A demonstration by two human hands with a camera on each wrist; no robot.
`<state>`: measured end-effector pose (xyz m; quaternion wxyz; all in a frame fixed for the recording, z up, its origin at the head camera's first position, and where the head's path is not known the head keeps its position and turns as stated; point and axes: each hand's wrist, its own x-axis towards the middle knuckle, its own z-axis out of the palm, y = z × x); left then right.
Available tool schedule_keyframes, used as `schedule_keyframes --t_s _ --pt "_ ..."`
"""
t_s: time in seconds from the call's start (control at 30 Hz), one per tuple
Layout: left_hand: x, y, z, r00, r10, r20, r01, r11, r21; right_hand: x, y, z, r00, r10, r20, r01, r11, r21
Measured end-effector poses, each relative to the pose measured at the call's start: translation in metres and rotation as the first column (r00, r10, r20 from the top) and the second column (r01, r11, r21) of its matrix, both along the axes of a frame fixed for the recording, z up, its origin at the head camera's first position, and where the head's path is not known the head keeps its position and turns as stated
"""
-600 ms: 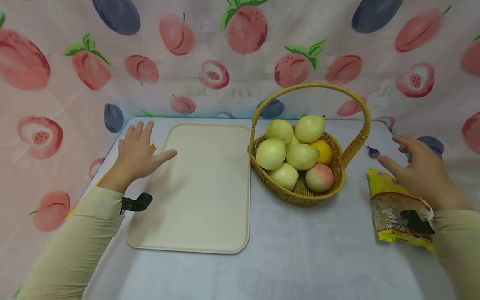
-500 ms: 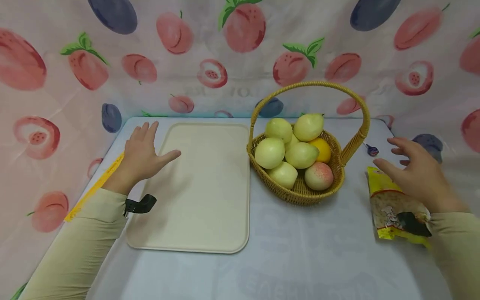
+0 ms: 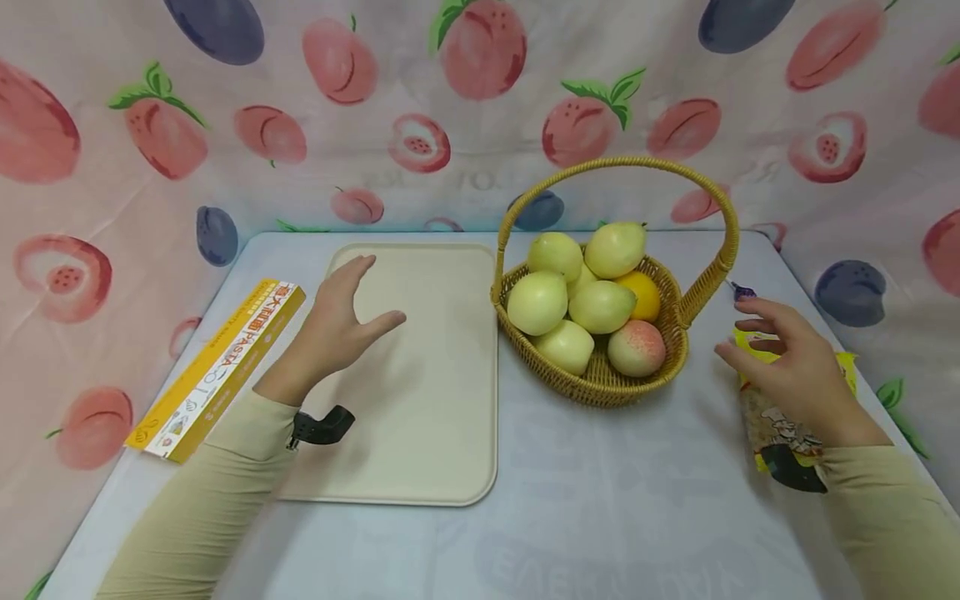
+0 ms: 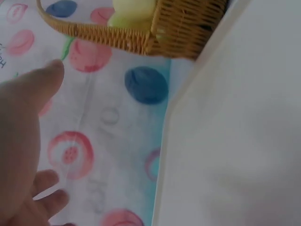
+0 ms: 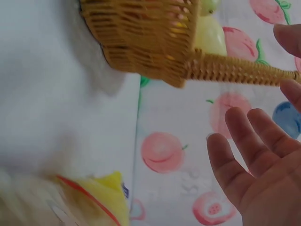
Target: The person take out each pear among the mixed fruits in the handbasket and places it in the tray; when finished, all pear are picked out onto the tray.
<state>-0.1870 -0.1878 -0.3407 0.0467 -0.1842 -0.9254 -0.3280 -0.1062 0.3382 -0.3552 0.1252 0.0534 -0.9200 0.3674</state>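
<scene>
My left hand (image 3: 334, 327) hovers above the left side of a beige tray (image 3: 427, 400), thumb and fingers spread with nothing between them. Over a yellow snack bag (image 3: 772, 408) at the right, my right hand (image 3: 798, 367) is held with thumb and fingers apart, also without anything in it. Between the two hands stands a wicker basket (image 3: 592, 392) with a tall handle. It holds several pale yellow-green fruits (image 3: 537, 303), an orange fruit (image 3: 643, 297) and a pinkish peach (image 3: 636, 348). In the right wrist view, the fingers (image 5: 242, 141) are apart from the basket handle (image 5: 235, 68).
A yellow and white pasta box (image 3: 217, 371) lies along the table's left edge, beside my left forearm. A small purple-wrapped lollipop (image 3: 742, 292) lies right of the basket, close to my right fingertips. Fruit-printed cloth (image 3: 480, 125) hangs behind the table.
Both hands have moved inward, the left hand to the right over the tray and the right hand to the left. The pasta box, mostly covered by the left arm before, now shows.
</scene>
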Motion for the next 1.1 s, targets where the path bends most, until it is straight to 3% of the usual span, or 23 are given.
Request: schedule_keyframes --t_s 0.27,0.53,0.9,1.1 --pt "0.009 0.031 -0.008 0.990 -0.128 0.055 0.125 0.991 0.053 -0.004 -0.017 -0.011 0.996 0.067 0.065 -0.064 0.997 -0.053" --pt "0.005 0.060 -0.018 0.970 -0.222 0.103 0.215 0.974 0.075 -0.013 -0.023 -0.017 0.989 0.103 0.110 -0.097 0.993 -0.061" --pt "-0.007 0.084 -0.022 0.955 -0.278 0.102 0.270 0.959 0.085 -0.023 -0.024 -0.024 0.988 0.100 0.114 -0.091 0.992 -0.082" --pt "-0.009 0.096 -0.023 0.953 -0.292 0.083 0.285 0.954 0.090 -0.025 -0.027 -0.030 0.977 0.109 0.180 -0.087 0.988 -0.128"
